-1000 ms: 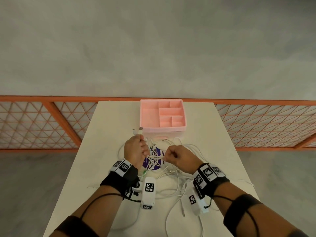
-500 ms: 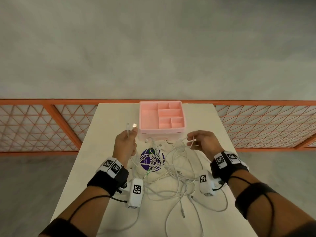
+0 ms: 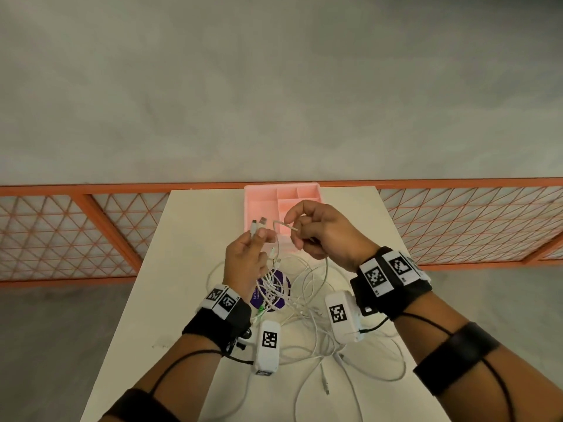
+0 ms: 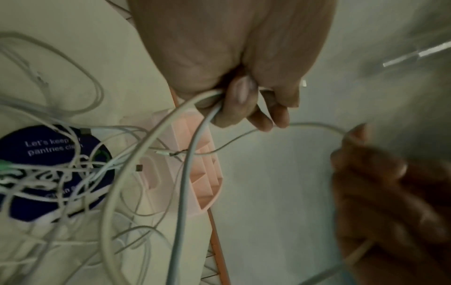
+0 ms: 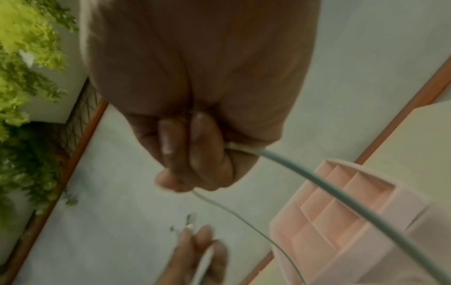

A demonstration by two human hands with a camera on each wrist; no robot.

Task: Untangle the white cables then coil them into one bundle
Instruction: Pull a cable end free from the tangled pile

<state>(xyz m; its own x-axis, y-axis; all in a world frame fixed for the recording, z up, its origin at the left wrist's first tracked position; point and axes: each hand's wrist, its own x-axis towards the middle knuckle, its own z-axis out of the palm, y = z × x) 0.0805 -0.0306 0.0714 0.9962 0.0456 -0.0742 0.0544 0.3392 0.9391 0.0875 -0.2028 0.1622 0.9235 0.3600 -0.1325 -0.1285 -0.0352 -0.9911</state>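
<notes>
Two hands work above one pale desk. The left hand is clenched round cable ends, and two plugs stick out past its fingertips toward 12 o'clock; a green-tipped plug hangs just under its thumb. The right hand, at about 2 o'clock from the left one and close beside it, pinches a thin loop of white cable between thumb and forefinger, its other fingers curled in. Both hands are raised off the desk. The white cables lie in one loose tangle at the middle of the desk, rising into both hands and trailing toward 6 o'clock; how many separate cables there are cannot be counted, since the strands cross and hide each other. One loose plug lies near the desk's near edge. Under the tangle sits one round dark purple disc with white print; the left wrist view reads "Let's keep", then "pantries cle", with the rest covered by cable. One pink divided tray stands at 12 o'clock, its near half hidden behind the hands, so its compartments cannot all be counted. Each wrist carries a black band with two square black-and-white coded tags, plus one white camera block bearing another tag. The right wrist view is blurred; green foliage shows at its left edge.
</notes>
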